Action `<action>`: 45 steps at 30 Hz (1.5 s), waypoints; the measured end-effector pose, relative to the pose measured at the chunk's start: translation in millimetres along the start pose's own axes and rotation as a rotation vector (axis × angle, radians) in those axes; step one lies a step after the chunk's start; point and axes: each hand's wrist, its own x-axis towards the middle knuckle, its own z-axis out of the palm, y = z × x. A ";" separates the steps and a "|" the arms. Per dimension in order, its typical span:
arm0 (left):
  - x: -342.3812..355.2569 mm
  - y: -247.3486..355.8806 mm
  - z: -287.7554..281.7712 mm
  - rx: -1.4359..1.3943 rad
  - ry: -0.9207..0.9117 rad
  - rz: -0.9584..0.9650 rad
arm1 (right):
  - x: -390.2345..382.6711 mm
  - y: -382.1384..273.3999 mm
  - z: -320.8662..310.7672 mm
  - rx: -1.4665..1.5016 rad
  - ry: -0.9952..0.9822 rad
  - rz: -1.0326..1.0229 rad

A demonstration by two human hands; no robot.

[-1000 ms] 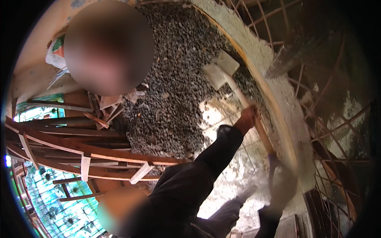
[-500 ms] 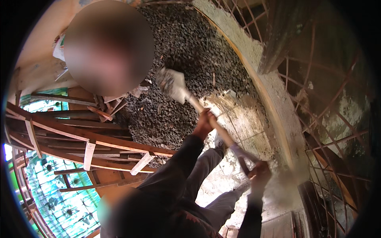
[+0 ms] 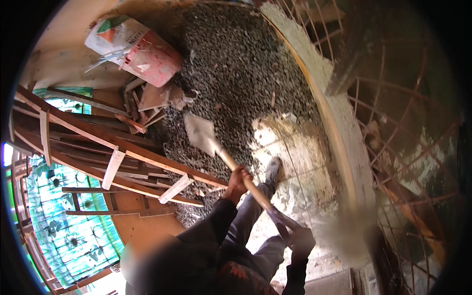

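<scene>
A shovel with a pale, dusty blade (image 3: 200,133) and a wooden shaft (image 3: 256,195) slants across the middle of the head view. My left hand (image 3: 237,183) is wrapped round the shaft, some way behind the blade. At the rear, my right hand (image 3: 300,239) grips the dark handle end. The blade looks bare and hangs over a spread of dark grey gravel (image 3: 236,64); whether it touches the stones I cannot tell.
A wooden ladder-like frame (image 3: 147,156) with stacked timber lies at left. Behind it stand a red and white bucket (image 3: 152,59) and broken boards (image 3: 156,96). A low concrete ledge (image 3: 339,128) and rusty rebar mesh (image 3: 393,98) run along the right. My shoe (image 3: 273,169) rests on pale floor.
The shovel and both hands have moved down and left in the view. Dark gravel lay on the blade before; now the blade shows bare. Both hands have kept their grip.
</scene>
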 end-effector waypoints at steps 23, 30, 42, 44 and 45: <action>184.9 -229.7 202.9 0.648 -0.183 -0.177 | 132.9 52.9 -107.4 0.487 0.635 0.518; 188.0 -38.8 180.5 0.617 -0.043 0.021 | 148.0 62.0 35.0 0.307 0.317 0.261; 31.5 94.1 17.7 0.261 0.144 0.189 | 26.2 -33.6 72.6 0.237 -0.072 0.355; 44.2 55.1 -16.4 0.326 0.152 0.202 | 0.8 22.5 65.4 0.039 0.009 0.457; 32.8 14.0 -9.0 0.352 -0.031 0.152 | -8.4 41.8 45.2 0.132 0.030 0.153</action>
